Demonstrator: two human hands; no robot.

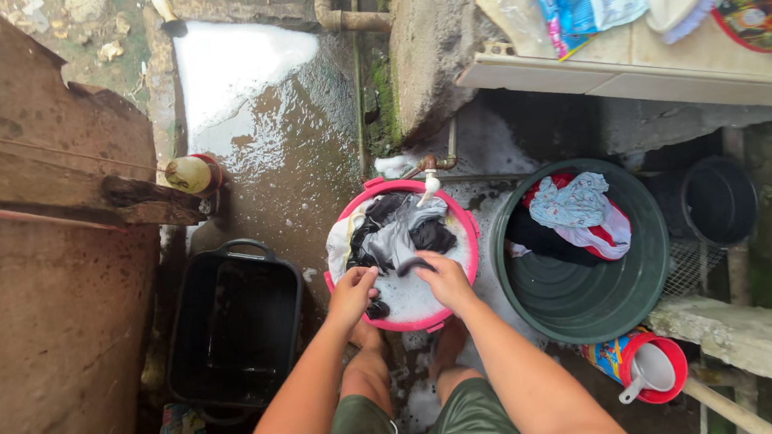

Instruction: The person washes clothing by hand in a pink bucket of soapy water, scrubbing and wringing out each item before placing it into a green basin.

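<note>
A pink round basin point(470, 229) stands on the wet ground below me, full of soapy water and dark and grey clothes point(397, 234). My left hand point(353, 293) grips a dark wet garment point(377, 308) at the basin's near left rim. My right hand point(446, 279) holds another part of that dark cloth over the foam, near the front rim. Both hands are close together, fingers curled on the fabric. A small tap point(430, 182) hangs over the basin's far edge.
A large green tub point(585, 302) with red, blue and black clothes stands to the right. A black rectangular bin point(234, 330) stands left. A red container with a white scoop point(652, 370) lies near right. A black bucket point(718, 200) is far right. Suds cover wet concrete point(237, 73).
</note>
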